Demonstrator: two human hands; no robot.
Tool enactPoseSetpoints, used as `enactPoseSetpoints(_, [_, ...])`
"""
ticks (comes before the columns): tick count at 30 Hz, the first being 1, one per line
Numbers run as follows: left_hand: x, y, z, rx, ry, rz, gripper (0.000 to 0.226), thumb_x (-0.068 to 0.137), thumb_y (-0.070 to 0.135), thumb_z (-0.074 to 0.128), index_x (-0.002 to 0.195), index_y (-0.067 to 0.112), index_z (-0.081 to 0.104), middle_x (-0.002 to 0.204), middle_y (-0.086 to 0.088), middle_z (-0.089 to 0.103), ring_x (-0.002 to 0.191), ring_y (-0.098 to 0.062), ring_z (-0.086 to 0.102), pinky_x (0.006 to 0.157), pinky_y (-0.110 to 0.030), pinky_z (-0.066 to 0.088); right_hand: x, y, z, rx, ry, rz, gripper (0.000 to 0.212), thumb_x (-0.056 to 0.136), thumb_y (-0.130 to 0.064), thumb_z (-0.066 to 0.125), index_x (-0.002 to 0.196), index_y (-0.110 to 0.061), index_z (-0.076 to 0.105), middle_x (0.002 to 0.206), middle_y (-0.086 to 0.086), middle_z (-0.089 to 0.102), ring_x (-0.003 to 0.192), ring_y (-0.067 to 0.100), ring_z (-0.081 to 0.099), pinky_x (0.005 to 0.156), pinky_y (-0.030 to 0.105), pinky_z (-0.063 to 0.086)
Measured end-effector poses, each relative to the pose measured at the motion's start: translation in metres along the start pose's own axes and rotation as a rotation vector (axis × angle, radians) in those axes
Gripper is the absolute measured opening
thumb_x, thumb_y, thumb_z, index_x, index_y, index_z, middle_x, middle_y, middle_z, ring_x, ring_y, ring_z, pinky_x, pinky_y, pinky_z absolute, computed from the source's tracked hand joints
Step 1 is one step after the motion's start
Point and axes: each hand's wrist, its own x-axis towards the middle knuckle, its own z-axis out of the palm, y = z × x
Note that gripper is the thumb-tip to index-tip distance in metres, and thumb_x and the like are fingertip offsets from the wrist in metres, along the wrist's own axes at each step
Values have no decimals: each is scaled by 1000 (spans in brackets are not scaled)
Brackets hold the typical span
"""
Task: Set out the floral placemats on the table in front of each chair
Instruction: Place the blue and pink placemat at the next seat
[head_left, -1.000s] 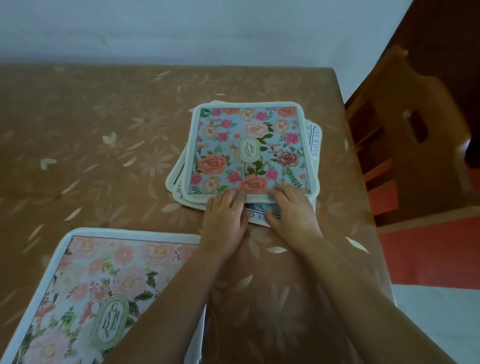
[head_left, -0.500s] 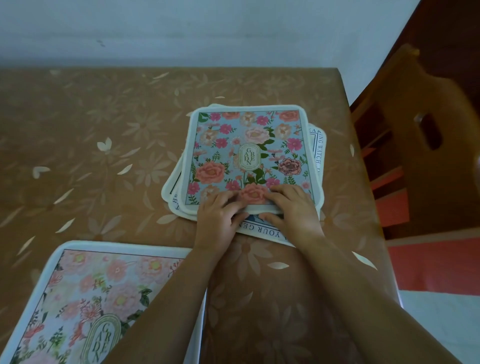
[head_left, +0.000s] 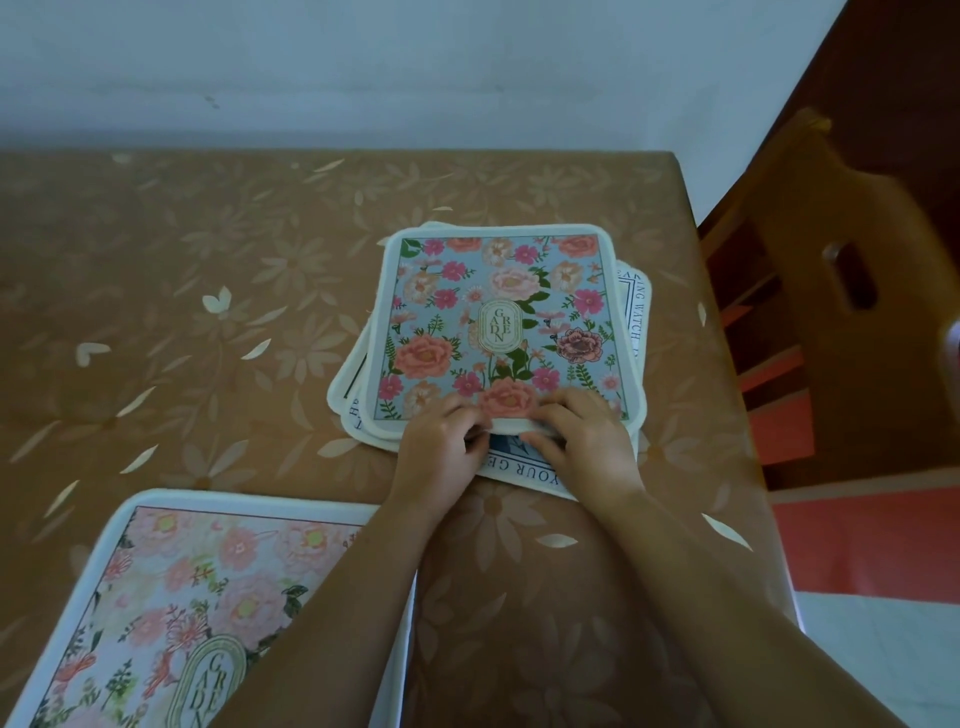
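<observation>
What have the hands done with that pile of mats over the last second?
Both hands slid forward onto the near edge of the top blue floral placemat. The left hand and right hand now pinch that edge, thumbs underneath, lifting it slightly off the printed mats below. The pile stayed in place, as did the pink placemat on the table.

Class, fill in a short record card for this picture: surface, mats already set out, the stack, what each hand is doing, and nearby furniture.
Surface: table under brown flower-print tablecloth
Mat set out: pale pink floral placemat with white border, near left corner of view
Stack: blue floral placemat marked GARDEN on top of several mats; a white mat with dark lettering sticks out beneath
Left hand: fingers pinching the top mat's near edge
Right hand: gripping the same edge
Furniture: wooden chair at the table's right side
</observation>
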Motion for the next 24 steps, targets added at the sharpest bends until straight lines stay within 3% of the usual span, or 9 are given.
enactPoseSetpoints(7, [-11,6,-6,20,-23,-14,16,62,-7,73,70,1,62,70,-17,62,66,-32,58,60,-35,48,-12,-12,-5,57,-32,-26,10,73,2,69,82,1,66,80,17,63,77,35,58,64,41,50])
enactPoseSetpoints(14, [-53,2,-25,-11,1,-134,12,66,-2,70,75,1,63,76,-18,64,74,-33,57,64,-34,42,-37,-46,0,113,-99,61,8,77,-4,64,85,0,65,89,16,61,88,29,55,77,39,48])
enactPoseSetpoints(19, [-97,-2,-49,-39,2,-158,9,69,1,69,77,3,64,77,-16,64,75,-31,56,65,-35,44,-67,-85,6,112,-132,73,7,77,-4,62,83,-1,62,88,15,59,86,27,53,74,29,41])
enactPoseSetpoints(24, [-157,-4,-80,-59,40,-164,8,75,11,69,77,4,64,76,-13,63,73,-25,54,65,-33,41,-108,-135,13,87,-154,65,9,80,-8,60,88,-3,61,93,14,59,88,26,53,77,34,43])
